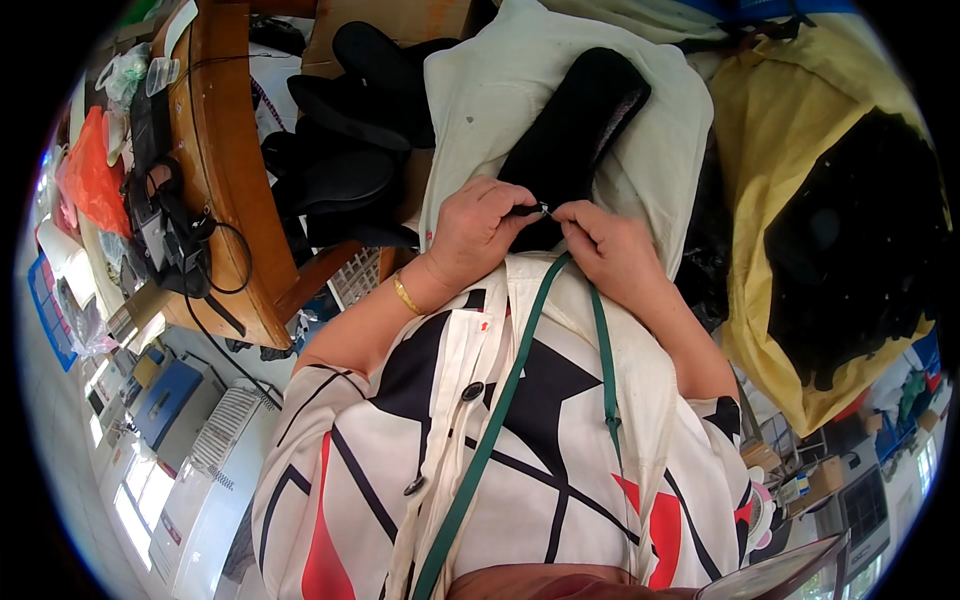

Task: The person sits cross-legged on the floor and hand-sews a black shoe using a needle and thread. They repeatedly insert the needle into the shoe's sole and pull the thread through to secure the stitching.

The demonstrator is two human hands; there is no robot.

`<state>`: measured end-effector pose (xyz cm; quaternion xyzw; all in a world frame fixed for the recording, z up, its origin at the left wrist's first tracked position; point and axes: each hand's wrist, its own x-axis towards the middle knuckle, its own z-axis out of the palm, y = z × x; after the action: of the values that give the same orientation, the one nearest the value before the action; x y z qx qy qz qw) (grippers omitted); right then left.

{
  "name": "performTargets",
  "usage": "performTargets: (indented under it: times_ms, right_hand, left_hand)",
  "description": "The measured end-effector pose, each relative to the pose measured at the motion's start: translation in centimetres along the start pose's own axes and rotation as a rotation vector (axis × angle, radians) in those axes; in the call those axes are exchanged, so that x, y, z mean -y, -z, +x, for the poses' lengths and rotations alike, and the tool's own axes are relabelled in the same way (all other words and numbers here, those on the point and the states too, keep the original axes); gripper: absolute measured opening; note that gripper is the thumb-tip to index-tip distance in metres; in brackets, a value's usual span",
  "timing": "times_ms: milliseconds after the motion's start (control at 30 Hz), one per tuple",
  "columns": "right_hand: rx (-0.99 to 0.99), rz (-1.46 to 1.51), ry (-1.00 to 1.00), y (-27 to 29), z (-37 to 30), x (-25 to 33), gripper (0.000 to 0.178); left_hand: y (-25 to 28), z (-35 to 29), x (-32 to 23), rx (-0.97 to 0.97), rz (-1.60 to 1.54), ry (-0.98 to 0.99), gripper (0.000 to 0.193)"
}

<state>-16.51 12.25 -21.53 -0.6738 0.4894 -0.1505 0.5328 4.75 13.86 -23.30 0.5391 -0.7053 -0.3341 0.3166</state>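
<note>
Left hand pinches your black shoe at its near end, right hand a shiny bit (too small to name); shoe's length runs away from both, equally close, slanting right.

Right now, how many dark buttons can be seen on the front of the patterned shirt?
2. The upper button sits left of the green strap; the lower button is further left, nearer the picture's bottom edge. Others may be hidden.

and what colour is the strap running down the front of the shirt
The strap is green; the head view shows it best.
</note>
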Motion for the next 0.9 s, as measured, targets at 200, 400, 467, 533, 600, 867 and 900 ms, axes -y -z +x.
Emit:
performTargets:
  times_ms: [200,400,467,533,600,867,900]
  right_hand:
    - [-0.054,-0.219,0.041,-1.9,0.2,-0.3,0.011]
    - [-0.088,-0.244,0.041,-3.0,1.3,-0.6,0.012]
    - [-0.096,-0.226,0.058,-3.0,1.0,-1.0,0.013]
    - [-0.095,-0.162,0.037,-2.9,0.9,-0.9,0.013]
    - [-0.113,-0.051,0.017,-2.8,1.0,-0.7,0.014]
    - [0.067,0.322,-0.211,-1.3,2.5,0.4,0.014]
    - [0.007,0.248,-0.125,-1.1,2.6,0.4,0.013]
  left_hand:
    - [-0.3,-0.1,-0.1,-0.019,-0.049,0.088,0.02]
    - [-0.5,-0.3,0.1,-0.008,-0.05,0.077,0.019]
    - [-0.2,-0.4,-0.7,-0.016,-0.009,0.092,0.02]
    - [-0.1,-0.5,-0.8,-0.022,0.002,0.092,0.021]
    - [-0.3,-0.9,-0.1,-0.027,-0.016,0.076,0.024]
    - [-0.3,-0.8,0.8,0.042,0.012,-0.054,0.032]
    - [-0.2,-0.7,0.6,0.055,0.036,-0.066,0.033]
